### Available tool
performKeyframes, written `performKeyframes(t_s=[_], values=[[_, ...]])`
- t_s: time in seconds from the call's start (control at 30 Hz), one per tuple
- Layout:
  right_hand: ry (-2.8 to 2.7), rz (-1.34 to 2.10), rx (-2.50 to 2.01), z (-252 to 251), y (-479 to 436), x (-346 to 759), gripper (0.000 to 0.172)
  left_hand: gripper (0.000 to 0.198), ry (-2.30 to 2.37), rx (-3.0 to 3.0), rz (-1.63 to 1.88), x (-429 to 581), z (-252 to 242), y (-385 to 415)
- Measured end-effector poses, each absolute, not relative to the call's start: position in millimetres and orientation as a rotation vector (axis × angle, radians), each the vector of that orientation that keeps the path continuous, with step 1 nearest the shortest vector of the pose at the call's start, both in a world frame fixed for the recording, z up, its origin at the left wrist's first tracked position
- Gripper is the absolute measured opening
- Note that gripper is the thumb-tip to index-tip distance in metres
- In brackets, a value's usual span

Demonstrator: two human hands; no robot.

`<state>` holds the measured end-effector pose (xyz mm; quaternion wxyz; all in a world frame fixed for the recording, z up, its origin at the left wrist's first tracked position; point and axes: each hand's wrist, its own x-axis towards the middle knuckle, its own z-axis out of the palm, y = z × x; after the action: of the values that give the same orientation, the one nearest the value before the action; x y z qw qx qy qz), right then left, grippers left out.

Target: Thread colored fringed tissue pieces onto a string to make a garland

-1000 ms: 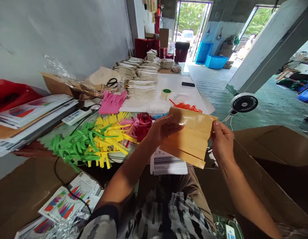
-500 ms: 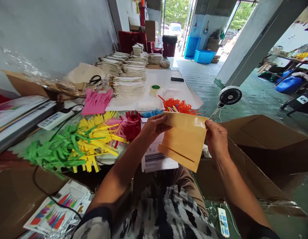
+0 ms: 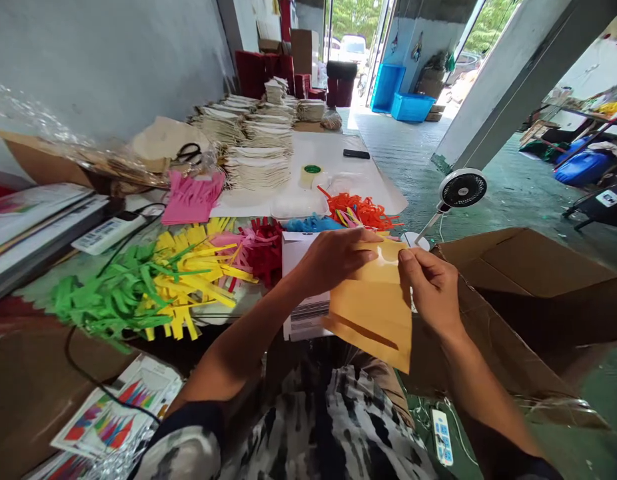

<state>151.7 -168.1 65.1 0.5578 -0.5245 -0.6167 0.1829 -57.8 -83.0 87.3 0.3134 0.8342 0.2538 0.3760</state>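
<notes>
A folded yellow-orange sheet [image 3: 371, 300] hangs between my hands, above my lap. A long dark slit runs near its lower edge, and a shiny patch shows near the top. My left hand [image 3: 341, 257] grips its upper left part, fingers reaching across the top. At the upper right edge, my right hand [image 3: 431, 280] pinches it between thumb and fingers. Behind and below the sheet is a white box [image 3: 301, 257] with printed labels, partly hidden by my left arm. Blue strips [image 3: 311, 223] and orange-red strips [image 3: 361, 208] lie just beyond.
Green [image 3: 108, 290], yellow [image 3: 193, 267] and dark red fringed strips [image 3: 263, 250] cover the left of the table. Farther back are pink fringe [image 3: 193, 197], stacked cream pieces [image 3: 258, 167] and tape [image 3: 311, 175]. On the right stand a fan [image 3: 462, 192] and an open cardboard box [image 3: 528, 267].
My left hand has moved right, over the top of the sheet. The sheet's lower end has dropped, and its upper part is now partly covered by my fingers.
</notes>
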Motion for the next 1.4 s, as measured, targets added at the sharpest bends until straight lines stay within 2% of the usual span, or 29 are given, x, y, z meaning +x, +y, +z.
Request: performKeyframes(t_s=[0.07, 0.17, 0.3, 0.47, 0.6, 0.73, 0.97, 1.17, 1.23, 1.4], values=[[-1.471, 0.452, -1.196, 66.2, -170.6, 151.2, 0.019, 0.018, 0.655, 2.087, 0.912, -56.3, 89.3, -84.5], [-1.604, 0.304, -1.136, 69.6, -173.0, 153.5, 0.037, 0.018, 0.619, 2.02, 0.854, -58.7, 89.3, -84.6], [-1.829, -0.046, -1.098, 73.8, -174.3, 154.7, 0.026, 0.018, 0.619, 2.038, 0.84, -62.7, 90.7, -89.3], [-1.883, -0.235, -1.005, 68.7, -174.9, 151.0, 0.03, 0.023, 0.657, 2.033, 0.839, -65.2, 92.0, -93.6], [-1.864, -0.214, -1.03, 65.1, -174.8, 148.6, 0.042, 0.022, 0.669, 2.048, 0.846, -67.7, 91.7, -94.2], [-1.864, -0.215, -1.037, 63.8, -175.5, 148.3, 0.034, 0.022, 0.692, 2.057, 0.84, -68.7, 92.3, -96.8], [-1.878, -0.264, -0.976, 55.3, -177.2, 149.3, 0.032, 0.027, 0.858, 2.213, 0.783, -70.2, 92.1, -103.7], [-1.783, 0.045, -0.995, 55.0, -175.3, 147.7, 0.035, 0.03, 0.83, 2.342, 0.803, -73.0, 88.7, -107.5], [-1.793, 0.143, -1.046, 56.8, -175.8, 147.3, 0.031, 0.03, 0.8, 2.422, 0.804, -74.8, 89.7, -110.3], [-1.855, 0.056, -1.012, 53.7, -176.4, 148.4, 0.023, 0.033, 0.743, 2.552, 0.776, -77.8, 91.6, -114.7]])
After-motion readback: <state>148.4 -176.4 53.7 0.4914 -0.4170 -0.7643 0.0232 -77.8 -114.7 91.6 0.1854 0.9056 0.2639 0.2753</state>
